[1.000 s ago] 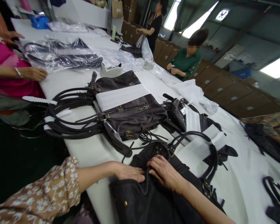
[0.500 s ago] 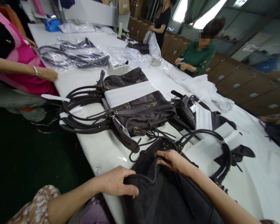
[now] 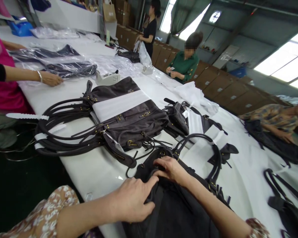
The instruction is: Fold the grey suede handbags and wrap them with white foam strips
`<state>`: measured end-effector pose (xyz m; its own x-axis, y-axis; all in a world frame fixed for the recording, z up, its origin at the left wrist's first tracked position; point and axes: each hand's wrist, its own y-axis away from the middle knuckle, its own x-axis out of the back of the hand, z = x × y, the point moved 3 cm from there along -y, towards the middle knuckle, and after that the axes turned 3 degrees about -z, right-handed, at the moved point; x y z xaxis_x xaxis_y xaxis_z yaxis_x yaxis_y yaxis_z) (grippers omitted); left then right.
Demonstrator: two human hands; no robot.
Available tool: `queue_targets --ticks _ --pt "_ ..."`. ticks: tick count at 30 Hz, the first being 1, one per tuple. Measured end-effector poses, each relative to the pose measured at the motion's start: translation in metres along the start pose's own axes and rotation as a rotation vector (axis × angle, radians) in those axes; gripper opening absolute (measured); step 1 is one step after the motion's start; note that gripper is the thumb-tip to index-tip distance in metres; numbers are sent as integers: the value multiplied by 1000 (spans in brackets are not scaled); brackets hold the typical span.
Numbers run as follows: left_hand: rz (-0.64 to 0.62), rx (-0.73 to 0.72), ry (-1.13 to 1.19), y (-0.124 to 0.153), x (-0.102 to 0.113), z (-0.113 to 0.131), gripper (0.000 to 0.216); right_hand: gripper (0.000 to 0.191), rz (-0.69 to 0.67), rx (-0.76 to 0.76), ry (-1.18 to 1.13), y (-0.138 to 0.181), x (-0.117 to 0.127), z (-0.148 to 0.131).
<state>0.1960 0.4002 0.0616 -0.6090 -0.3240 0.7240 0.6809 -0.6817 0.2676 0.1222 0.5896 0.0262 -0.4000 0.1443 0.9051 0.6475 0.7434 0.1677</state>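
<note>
A dark grey handbag (image 3: 178, 205) lies in front of me at the table's near edge. My right hand (image 3: 167, 167) pinches the rim of its mouth near a brass ring. Close beside it, my left hand (image 3: 136, 198) grips the near side of the same rim, index finger stretched toward the right fingertips and thumb lower on the outside. The left hand's other fingers are hidden. The bag's looped handles (image 3: 213, 158) stand up to the right. Just beyond is a stack of dark bags (image 3: 149, 115) with a white paper band (image 3: 119, 104) and long handles reaching left.
More banded bags (image 3: 178, 117) lie behind to the right, beside white paper (image 3: 201, 148). Plastic-wrapped bags (image 3: 72, 61) and a white tape dispenser (image 3: 108, 78) are farther back. A co-worker's hand (image 3: 51, 78) is at left; other people stand around the table.
My left hand has moved along the rim toward my right hand, bringing their fingertips together. The view has swung right, showing another person and bag at the right. The co-worker's hand at left has shifted.
</note>
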Motion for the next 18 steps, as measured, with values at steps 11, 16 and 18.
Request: queue_targets --ticks 11,16,18 --pt "-95 81 757 -22 -1 -37 61 50 629 -391 -149 62 -9 33" --pt "-3 208 1367 -84 -34 -62 58 29 799 -667 -241 70 -40 36" --pt "18 172 1417 -111 -47 -61 54 27 752 -576 -235 64 -49 31"
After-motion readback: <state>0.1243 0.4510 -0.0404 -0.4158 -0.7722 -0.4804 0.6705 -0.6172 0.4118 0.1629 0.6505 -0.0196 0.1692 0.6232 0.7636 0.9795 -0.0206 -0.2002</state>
